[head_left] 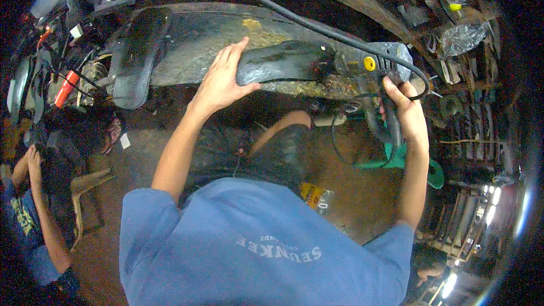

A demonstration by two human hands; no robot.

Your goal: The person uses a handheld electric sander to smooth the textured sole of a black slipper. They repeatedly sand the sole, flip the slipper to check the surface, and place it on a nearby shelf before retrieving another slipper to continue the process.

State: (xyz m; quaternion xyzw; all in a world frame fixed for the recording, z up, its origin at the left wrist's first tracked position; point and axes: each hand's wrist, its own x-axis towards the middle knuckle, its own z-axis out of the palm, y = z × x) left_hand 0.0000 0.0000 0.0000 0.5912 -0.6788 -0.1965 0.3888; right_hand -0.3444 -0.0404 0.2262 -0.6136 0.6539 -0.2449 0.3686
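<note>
A glossy black curved piece point(283, 62), rounded at its left end, lies along the front edge of a worn bench point(192, 28). My left hand point(222, 73) rests at its left end with thumb and fingers spread, the thumb along its near edge. At the right end of the piece, my right hand point(409, 99) is closed on a grey-and-black power tool point(362, 59) with a yellow round knob and slots in its housing. My right thumb shows on its near side; most of the other fingers are hidden. The tool's front end is close to the black piece, and I cannot tell if they touch.
A black cable point(283, 11) crosses above the bench. Another black strap-like piece point(136, 59) hangs over the bench edge at left, near an orange tube point(67, 88). Below right is a green plastic object point(396, 158). Another person point(34, 209) sits at left. Cluttered shelves point(473, 102) stand at right.
</note>
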